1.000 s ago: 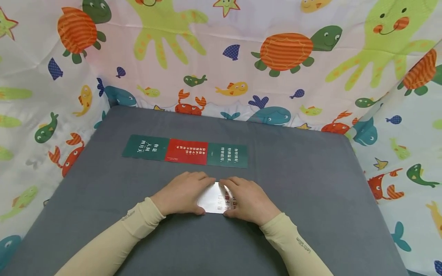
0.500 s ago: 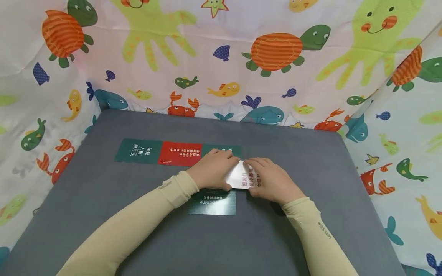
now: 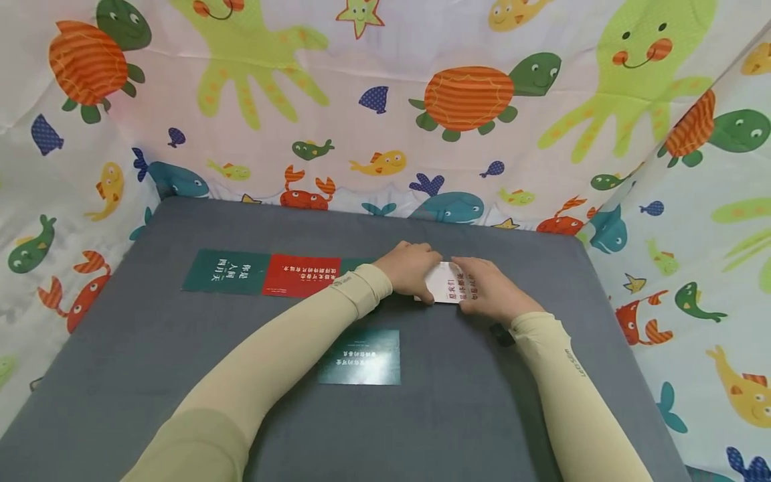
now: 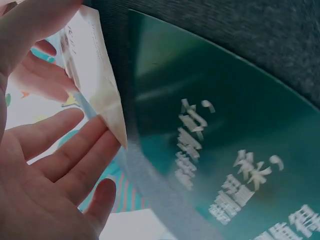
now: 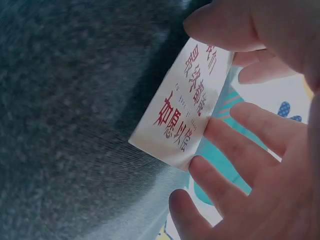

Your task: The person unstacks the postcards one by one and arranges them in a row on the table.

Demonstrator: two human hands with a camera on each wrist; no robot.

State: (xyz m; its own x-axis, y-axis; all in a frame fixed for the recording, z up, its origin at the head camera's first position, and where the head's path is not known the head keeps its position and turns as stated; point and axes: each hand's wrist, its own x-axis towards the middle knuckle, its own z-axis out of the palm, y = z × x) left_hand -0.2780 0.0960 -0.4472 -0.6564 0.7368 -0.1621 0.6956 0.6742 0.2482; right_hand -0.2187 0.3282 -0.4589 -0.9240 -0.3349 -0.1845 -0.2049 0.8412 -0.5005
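Note:
A white card (image 3: 444, 282) with red printed characters is held between my two hands at the right end of a row of cards. My left hand (image 3: 409, 268) pinches its left end between thumb and fingers. At the other end, my right hand (image 3: 494, 291) grips it the same way. In the right wrist view, the white card (image 5: 175, 110) looks tilted, its lower edge near the grey surface. The nearest row card, a green card (image 4: 200, 100) with white characters, lies beside it in the left wrist view; my left hand and sleeve hide much of it from the head.
Further left in the row lie a red card (image 3: 301, 276) and another green card (image 3: 225, 271). A shiny green card (image 3: 361, 357) lies alone nearer the front of the grey table (image 3: 458, 415). A curtain (image 3: 373, 127) with sea animals encloses the back and sides.
Both hands have carried the white card away from the front green card, rightward and back to the row's right end. That green card now lies uncovered. The view has shifted slightly.

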